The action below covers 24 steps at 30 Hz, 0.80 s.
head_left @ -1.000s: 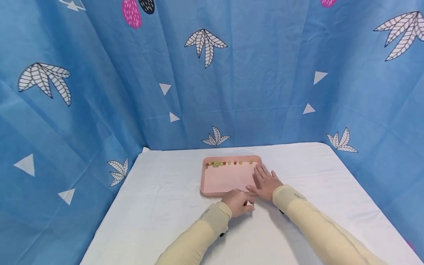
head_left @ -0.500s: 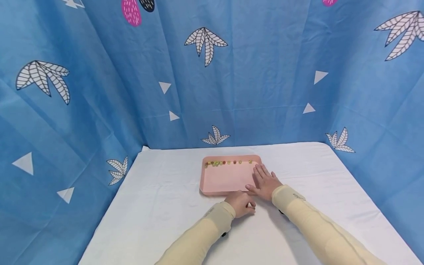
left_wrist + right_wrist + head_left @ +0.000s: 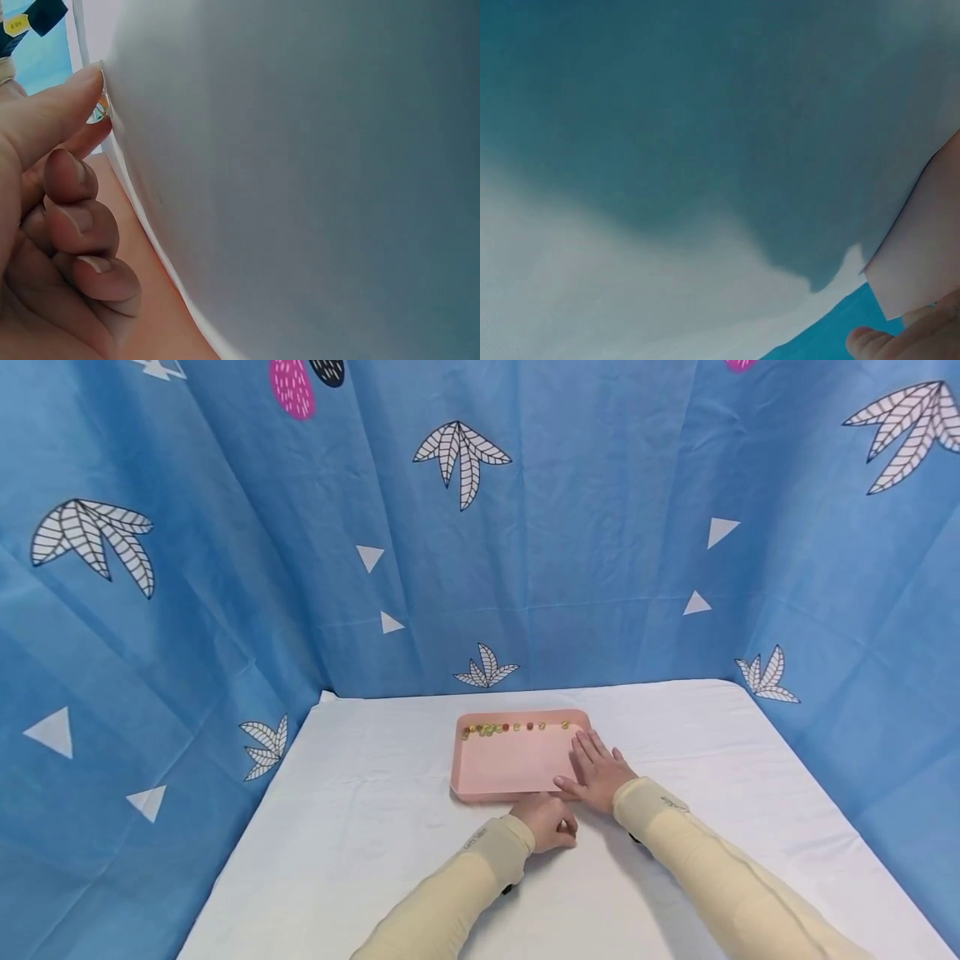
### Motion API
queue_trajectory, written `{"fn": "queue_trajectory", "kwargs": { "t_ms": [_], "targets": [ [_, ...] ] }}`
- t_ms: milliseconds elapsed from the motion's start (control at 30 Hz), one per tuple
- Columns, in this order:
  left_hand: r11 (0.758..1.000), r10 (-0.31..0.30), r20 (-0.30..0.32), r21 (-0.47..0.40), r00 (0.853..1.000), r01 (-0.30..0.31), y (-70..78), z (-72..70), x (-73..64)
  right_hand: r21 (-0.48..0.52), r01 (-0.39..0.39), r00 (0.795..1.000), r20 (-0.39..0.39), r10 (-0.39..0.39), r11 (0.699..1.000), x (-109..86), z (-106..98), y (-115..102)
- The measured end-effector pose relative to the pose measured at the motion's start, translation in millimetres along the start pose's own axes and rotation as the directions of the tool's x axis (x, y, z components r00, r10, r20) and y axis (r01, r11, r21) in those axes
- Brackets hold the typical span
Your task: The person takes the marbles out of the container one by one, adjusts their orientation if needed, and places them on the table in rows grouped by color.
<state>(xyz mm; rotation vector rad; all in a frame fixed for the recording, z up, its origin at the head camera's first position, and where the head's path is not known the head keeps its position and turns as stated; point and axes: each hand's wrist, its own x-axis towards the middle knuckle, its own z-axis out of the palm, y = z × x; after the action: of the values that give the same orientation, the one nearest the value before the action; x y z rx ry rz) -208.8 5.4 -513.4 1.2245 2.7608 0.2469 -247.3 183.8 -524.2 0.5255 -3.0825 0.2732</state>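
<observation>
In the head view my left hand [image 3: 543, 822] is in front of the pink tray [image 3: 517, 796], close over the white cloth. Its thumb and forefinger pinch a small clear glass marble with orange and green inside [image 3: 100, 110], partly hidden by the fingertips; the other fingers curl into the palm. My right hand [image 3: 600, 777] lies with straight fingers over the tray's right rim, thumb spread toward the near right corner. Along the tray's far wall sits a row of several small marbles [image 3: 498, 728], yellow-green and dark red, bunched more tightly at the left.
A white cloth [image 3: 360, 827] covers the table under the tray. Blue patterned curtains [image 3: 600, 527] hang behind the table and at both sides. In the right wrist view the tray's pink wall [image 3: 922, 240] shows at the right edge.
The left thumb and forefinger have closed together at the near side of the tray, and that hand has shifted slightly toward me. The right hand and the marbles in the tray stay put.
</observation>
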Motion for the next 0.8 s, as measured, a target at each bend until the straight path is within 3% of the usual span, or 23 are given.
{"fn": "queue_trajectory", "kwargs": {
  "t_ms": [133,233,367,633,800],
  "targets": [
    [1.0,0.007,-0.021,-0.013,1.0,-0.007,-2.1,0.0,-2.0,0.002,-0.002,1.0,0.004,0.002,1.0,0.2,-0.3,-0.4],
    [0.999,-0.022,-0.023,-0.049,0.999,0.021,-3.4,-5.9,-5.8,0.005,0.001,1.0,0.006,-0.001,1.0,0.8,1.8,1.2],
    [0.995,-0.067,-0.029,-0.078,0.997,0.065,-6.6,-23.8,-12.4,0.012,0.003,1.0,0.001,-0.003,1.0,1.7,2.9,2.8],
    [0.975,-0.132,-0.109,-0.196,0.985,0.109,-22.0,-58.0,-23.5,0.02,-0.021,1.0,0.023,0.021,1.0,3.5,1.3,3.5],
    [0.966,-0.196,-0.123,-0.196,0.973,0.17,-37.9,-73.5,-23.5,0.048,-0.029,0.999,0.036,0.027,0.998,2.1,5.3,3.2]
  ]
}}
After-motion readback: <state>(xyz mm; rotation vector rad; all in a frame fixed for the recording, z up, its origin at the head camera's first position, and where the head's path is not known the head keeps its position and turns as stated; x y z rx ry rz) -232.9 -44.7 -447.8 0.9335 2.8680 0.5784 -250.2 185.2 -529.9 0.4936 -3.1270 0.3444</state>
